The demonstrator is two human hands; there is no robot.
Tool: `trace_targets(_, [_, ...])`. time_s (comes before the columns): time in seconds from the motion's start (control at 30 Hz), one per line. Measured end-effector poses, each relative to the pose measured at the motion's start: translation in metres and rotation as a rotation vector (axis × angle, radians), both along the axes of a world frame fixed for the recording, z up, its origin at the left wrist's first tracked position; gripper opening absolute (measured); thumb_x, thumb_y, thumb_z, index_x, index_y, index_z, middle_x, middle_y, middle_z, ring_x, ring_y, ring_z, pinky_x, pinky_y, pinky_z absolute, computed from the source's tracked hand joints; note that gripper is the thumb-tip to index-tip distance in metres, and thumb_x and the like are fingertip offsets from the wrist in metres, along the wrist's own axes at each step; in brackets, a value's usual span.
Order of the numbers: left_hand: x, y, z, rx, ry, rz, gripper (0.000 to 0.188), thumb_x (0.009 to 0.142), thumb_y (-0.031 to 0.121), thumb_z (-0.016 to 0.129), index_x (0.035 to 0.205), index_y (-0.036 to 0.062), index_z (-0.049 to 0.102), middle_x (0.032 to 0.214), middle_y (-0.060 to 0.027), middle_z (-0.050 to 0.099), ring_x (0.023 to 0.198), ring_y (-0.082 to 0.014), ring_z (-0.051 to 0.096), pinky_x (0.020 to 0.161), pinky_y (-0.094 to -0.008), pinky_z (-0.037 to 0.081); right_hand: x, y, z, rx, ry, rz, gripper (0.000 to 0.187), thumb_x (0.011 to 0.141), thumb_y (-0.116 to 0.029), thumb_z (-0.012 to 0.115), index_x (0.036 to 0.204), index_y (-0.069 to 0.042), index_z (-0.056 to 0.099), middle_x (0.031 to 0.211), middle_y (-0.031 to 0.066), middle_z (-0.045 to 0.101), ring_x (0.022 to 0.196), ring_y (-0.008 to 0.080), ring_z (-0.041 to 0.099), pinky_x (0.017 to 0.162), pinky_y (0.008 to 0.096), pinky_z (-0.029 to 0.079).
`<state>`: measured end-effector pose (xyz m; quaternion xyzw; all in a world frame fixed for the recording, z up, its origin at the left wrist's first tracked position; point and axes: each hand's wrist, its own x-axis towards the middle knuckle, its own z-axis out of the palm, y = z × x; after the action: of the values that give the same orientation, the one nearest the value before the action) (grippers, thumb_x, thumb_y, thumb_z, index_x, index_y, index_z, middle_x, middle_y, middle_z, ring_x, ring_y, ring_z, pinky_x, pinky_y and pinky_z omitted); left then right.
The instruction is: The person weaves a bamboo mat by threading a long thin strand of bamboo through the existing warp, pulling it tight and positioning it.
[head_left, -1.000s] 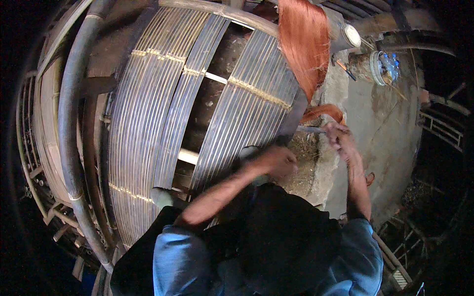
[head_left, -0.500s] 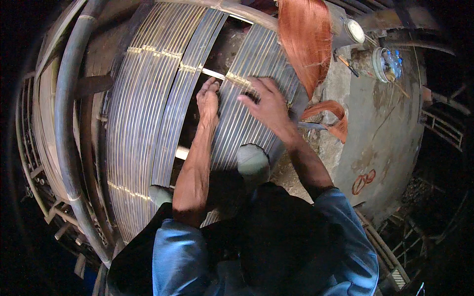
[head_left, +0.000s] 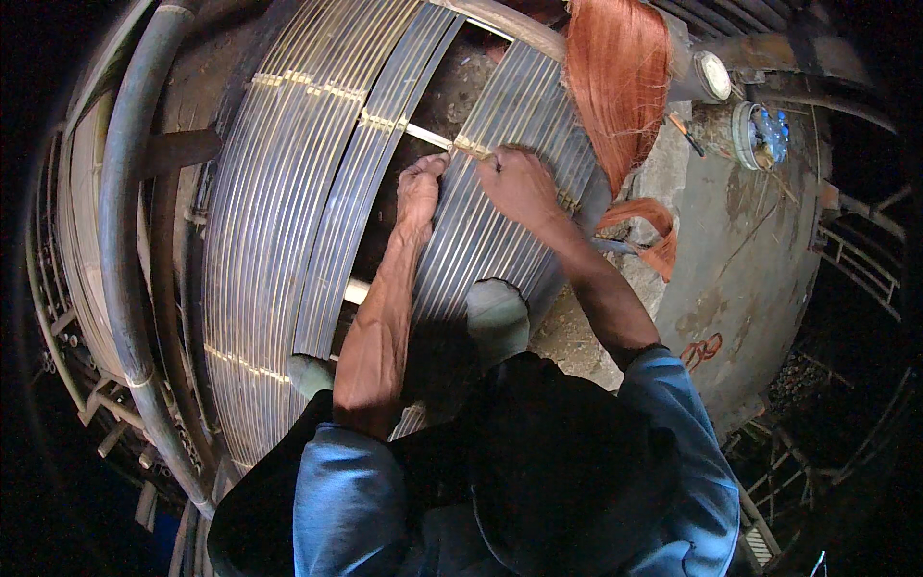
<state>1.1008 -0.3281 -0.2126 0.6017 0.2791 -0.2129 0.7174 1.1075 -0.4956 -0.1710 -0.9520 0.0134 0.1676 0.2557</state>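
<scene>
A large panel of long, narrow grey slats lies in front of me, crossed by pale bindings. A dark gap splits it, and a pale crosspiece bridges that gap. My left hand is over the gap, its fingers curled and pinched at the edge of the right-hand slats, just below the crosspiece's right end. My right hand is closed on top of these slats, thumb and fingers together beside the pale binding. Whatever thin thing either hand pinches is too small to make out.
A hank of reddish-brown fibre hangs at the far right, with a smaller loop below it. A bucket with blue-tinted bottles and an orange-and-black handled tool are beyond. At left stands a thick pole.
My right hand has gone from spread fingers over the slats to a closed pinch at the binding. My left hand has shifted slightly right, and the view has moved a little.
</scene>
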Motion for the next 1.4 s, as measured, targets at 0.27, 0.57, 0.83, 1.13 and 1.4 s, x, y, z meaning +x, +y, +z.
trace_targets(0.27, [-0.009, -0.003, -0.017, 0.377, -0.221, -0.081, 0.036, 0.095, 0.027, 0.063, 0.075, -0.0024, 0.062, 0.058, -0.0061, 0.050, 0.060, -0.0130, 0.046, 0.059, -0.0344, 0.041, 0.025, 0.007, -0.008, 1.342, 0.197, -0.491, 0.043, 0.105, -0.035, 0.047, 0.116, 0.002, 0.065, 0.119, 0.0158, 0.068, 0.113, 0.0280, 0.063, 0.105, 0.0413, 0.044])
trace_targets(0.57, [-0.012, -0.007, -0.002, 0.601, -0.287, -0.134, 0.036, 0.096, 0.032, 0.061, 0.079, 0.0002, 0.060, 0.071, -0.0198, 0.062, 0.065, -0.0357, 0.059, 0.066, -0.0463, 0.046, 0.051, 0.009, -0.017, 2.071, 0.404, -0.542, 0.028, 0.102, -0.034, 0.055, 0.095, -0.008, 0.057, 0.069, -0.0029, 0.046, 0.068, 0.0149, 0.050, 0.075, 0.0324, 0.045])
trace_targets(0.83, [-0.009, -0.001, -0.004, 0.548, -0.152, -0.217, 0.035, 0.095, 0.036, 0.062, 0.087, 0.0016, 0.065, 0.086, -0.0203, 0.068, 0.082, -0.0383, 0.065, 0.076, -0.0469, 0.048, -0.001, 0.016, -0.029, 1.772, 0.225, -0.474, 0.038, 0.104, -0.032, 0.051, 0.074, -0.009, 0.053, 0.062, -0.0025, 0.038, 0.062, 0.0127, 0.038, 0.068, 0.0320, 0.037])
trace_targets(1.13, [-0.023, 0.043, 0.028, 0.455, -0.068, -0.358, 0.040, 0.094, 0.042, 0.062, 0.105, 0.0051, 0.074, 0.086, -0.0158, 0.071, 0.083, -0.0228, 0.066, 0.084, -0.0371, 0.050, -0.026, -0.085, 0.044, -0.141, -0.634, 0.175, 0.020, 0.088, -0.024, 0.073, 0.097, -0.006, 0.074, 0.075, 0.0052, 0.066, 0.076, 0.0225, 0.064, 0.068, 0.0332, 0.052])
trace_targets(1.4, [-0.061, 0.193, 0.136, 0.793, -0.348, -0.701, 0.036, 0.093, 0.032, 0.063, 0.112, 0.0017, 0.068, 0.092, -0.0205, 0.071, 0.087, -0.0292, 0.069, 0.081, -0.0387, 0.053, -0.076, 0.123, 0.027, 0.547, -0.161, 0.789, 0.025, 0.090, -0.029, 0.067, 0.097, -0.005, 0.070, 0.090, 0.0149, 0.068, 0.088, 0.0310, 0.065, 0.081, 0.0451, 0.052])
